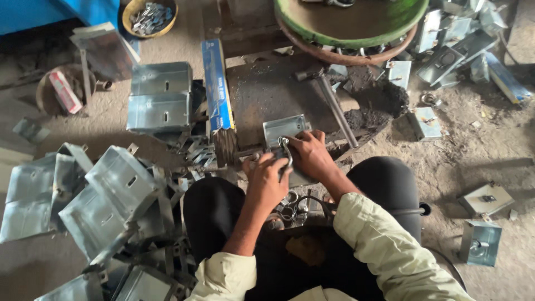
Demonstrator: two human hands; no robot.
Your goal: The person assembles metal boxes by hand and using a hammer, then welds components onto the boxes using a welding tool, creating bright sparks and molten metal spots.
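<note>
- Metal box (pixel 284 129): my left hand (pixel 266 179) steadies it while right-hand (pixel 310 155) fingers pinch its clip (pixel 286 150).
- Finished boxes (pixel 480 241) lie right; a pile of blanks (pixel 106 195) remains left.

Folded grey metal boxes (pixel 106 195) are lying heaped on the dusty floor (pixel 473 150) toward its left edge, with finished boxes (pixel 480 223) sitting near its right edge and dark grit (pixel 379 103) spreading between.
</note>
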